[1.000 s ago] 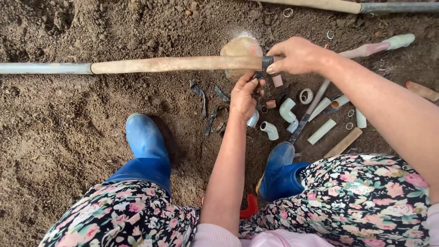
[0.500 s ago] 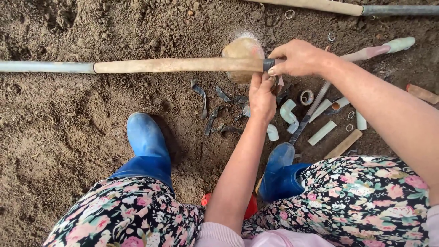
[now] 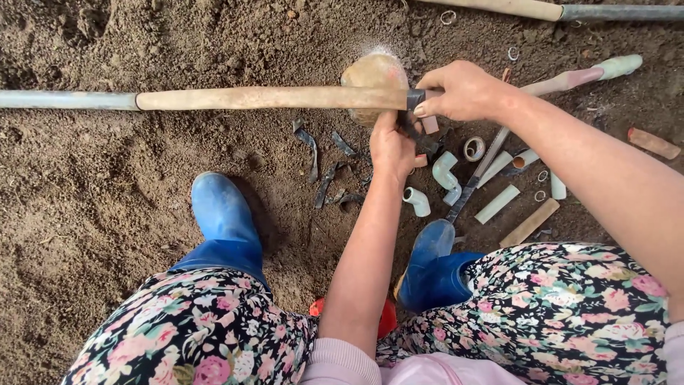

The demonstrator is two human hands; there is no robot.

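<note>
Two hands meet at one spot on a long mud-coated pipe point(image 3: 263, 98) that lies across the bare soil point(image 3: 107, 199) — the right hand point(image 3: 463, 91) is closed over the pipe from above, pinching a dark strip point(image 3: 415, 100) wrapped around it, while the left hand point(image 3: 390, 146) reaches up from below, fingers curled around the strip's loose end. Just beneath them lie white elbow fittings point(image 3: 445, 175), short pipe offcuts point(image 3: 497, 204) and scraps of dark strip point(image 3: 328, 182) — between two blue boots point(image 3: 221, 210).

Bare brown soil point(image 3: 142, 185), loose and clumped. Strewn to the right: short white pipe offcuts point(image 3: 497, 204), two white elbow fittings point(image 3: 445, 171), a tape roll point(image 3: 474, 148), small rings point(image 3: 541, 195). Dark torn strips point(image 3: 308, 142) near the middle, between two blue boots point(image 3: 221, 207).
</note>
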